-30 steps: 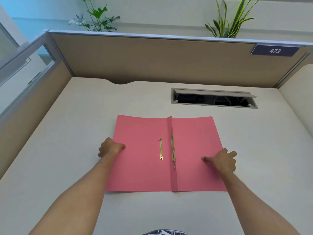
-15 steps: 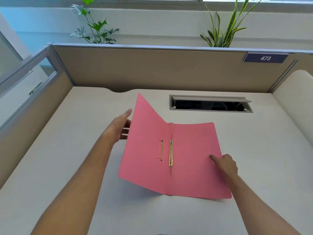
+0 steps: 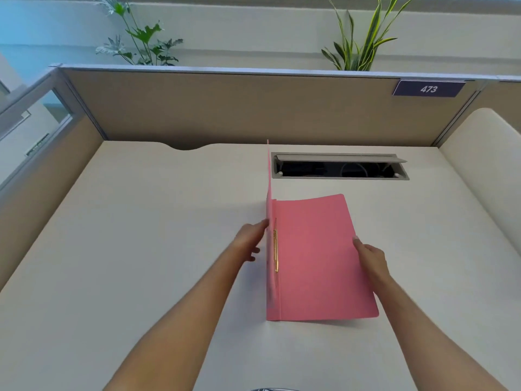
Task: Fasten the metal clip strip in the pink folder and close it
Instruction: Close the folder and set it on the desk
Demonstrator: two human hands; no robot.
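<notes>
Head view: the pink folder is lying on the counter between the hands. Its left cover, flat a second ago, is now standing upright on edge, so closing is about halfway. The metal clip strip is lying along the fold. Left hand, fingers open, is pushing the raised cover. Right hand is pinching the lower cover's right edge.

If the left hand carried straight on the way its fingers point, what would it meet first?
The left hand points rightward at the raised front cover of the pink folder, which stands nearly upright. Its fingers look to be touching that cover already, so it would push it over. Exact contact is hard to judge.
</notes>
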